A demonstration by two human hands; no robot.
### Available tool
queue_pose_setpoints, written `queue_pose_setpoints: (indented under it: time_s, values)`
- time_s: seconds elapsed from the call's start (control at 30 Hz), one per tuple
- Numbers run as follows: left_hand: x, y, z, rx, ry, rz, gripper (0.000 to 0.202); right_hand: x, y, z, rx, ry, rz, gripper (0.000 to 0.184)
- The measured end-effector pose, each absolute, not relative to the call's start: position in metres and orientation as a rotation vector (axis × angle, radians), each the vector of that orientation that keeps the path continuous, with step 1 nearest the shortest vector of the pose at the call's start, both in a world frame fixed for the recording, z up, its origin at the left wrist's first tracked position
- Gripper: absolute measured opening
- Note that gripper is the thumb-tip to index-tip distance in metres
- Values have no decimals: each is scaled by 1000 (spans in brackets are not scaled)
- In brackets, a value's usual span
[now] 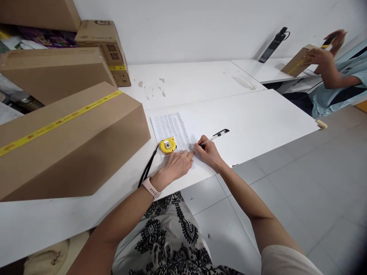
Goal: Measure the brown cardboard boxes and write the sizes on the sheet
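A printed sheet of paper (169, 126) lies on the white table (258, 118). My right hand (208, 152) is closed round a white pen with a black cap (217, 135), its tip on the sheet's lower part. My left hand (176, 165) lies flat on the sheet with fingers stretched out, a pink watch on its wrist. A yellow tape measure (167, 145) with a black strap (147, 169) rests on the paper just above my left hand.
A large cardboard box with yellow tape (65, 141) fills the table's left side, with more boxes (51, 70) stacked behind. At the far right another person's hands (322, 57) hold a cardboard box (296, 61). A black object (273, 45) leans on the wall.
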State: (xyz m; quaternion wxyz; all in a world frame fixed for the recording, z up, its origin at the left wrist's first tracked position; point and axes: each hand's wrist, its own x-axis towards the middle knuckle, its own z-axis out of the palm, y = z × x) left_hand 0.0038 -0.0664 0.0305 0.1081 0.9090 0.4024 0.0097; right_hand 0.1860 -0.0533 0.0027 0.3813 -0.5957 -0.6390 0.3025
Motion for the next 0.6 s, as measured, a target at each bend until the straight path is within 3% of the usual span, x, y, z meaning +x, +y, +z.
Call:
queue_pose_setpoints:
  time_s: [0.6]
  values:
    - [3,-66,30,2664,1191,23,37,184,-54,6,-1539,-1634,776,17]
